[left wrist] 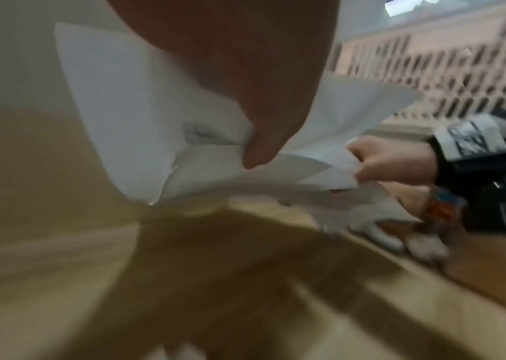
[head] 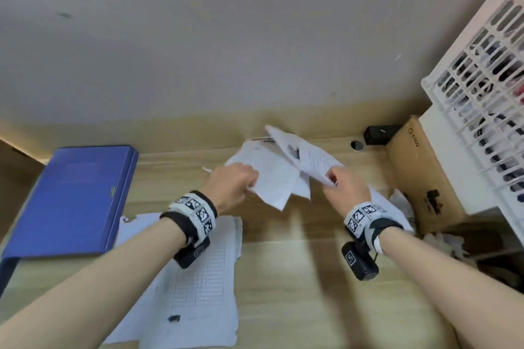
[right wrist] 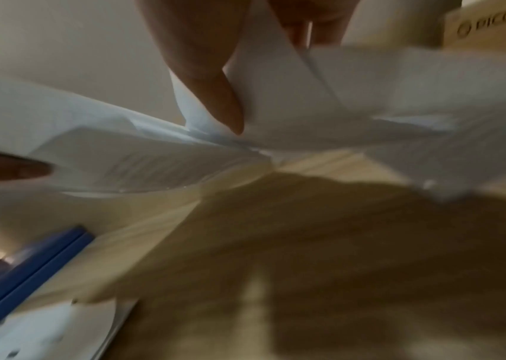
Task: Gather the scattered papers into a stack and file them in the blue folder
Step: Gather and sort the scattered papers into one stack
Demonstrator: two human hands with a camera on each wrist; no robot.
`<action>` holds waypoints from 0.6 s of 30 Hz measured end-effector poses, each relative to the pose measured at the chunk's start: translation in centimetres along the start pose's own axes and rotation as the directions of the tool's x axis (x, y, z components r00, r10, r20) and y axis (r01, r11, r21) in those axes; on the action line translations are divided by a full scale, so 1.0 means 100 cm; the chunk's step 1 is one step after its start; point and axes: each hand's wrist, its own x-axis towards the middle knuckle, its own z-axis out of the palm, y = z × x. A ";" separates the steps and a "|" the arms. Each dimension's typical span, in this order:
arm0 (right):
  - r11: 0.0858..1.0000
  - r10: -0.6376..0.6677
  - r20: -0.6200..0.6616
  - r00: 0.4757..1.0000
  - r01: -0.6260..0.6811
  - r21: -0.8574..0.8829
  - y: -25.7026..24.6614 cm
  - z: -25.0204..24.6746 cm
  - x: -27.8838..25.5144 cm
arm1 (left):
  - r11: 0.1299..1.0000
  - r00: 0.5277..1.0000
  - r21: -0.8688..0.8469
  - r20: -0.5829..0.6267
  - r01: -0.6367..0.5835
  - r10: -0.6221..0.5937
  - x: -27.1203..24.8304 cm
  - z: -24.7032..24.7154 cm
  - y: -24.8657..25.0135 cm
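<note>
White printed paper sheets (head: 272, 170), motion-blurred, are pinched by the left hand (head: 231, 184) and right hand (head: 344, 188), fingertips hidden beneath them.

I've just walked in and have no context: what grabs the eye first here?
Two bare hands, left hand and right hand, each grip loose white paper sheets raised above the pale wooden desk. A closed blue folder lies at far left, and a printed white table sheet rests beneath the left forearm.
</note>
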 end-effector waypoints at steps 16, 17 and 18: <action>0.931 0.185 0.494 0.850 -0.313 0.189 0.028 0.110 -0.069 | 1.000 0.846 -0.022 0.534 0.004 0.008 -0.091 0.132 0.074; 0.935 0.189 0.497 0.847 -0.310 0.174 0.028 0.111 -0.067 | 0.999 0.841 -0.035 0.542 0.018 0.004 -0.093 0.135 0.074; 0.940 0.188 0.494 0.849 -0.301 0.160 0.029 0.112 -0.065 | 0.998 0.837 -0.049 0.548 0.032 0.000 -0.094 0.137 0.073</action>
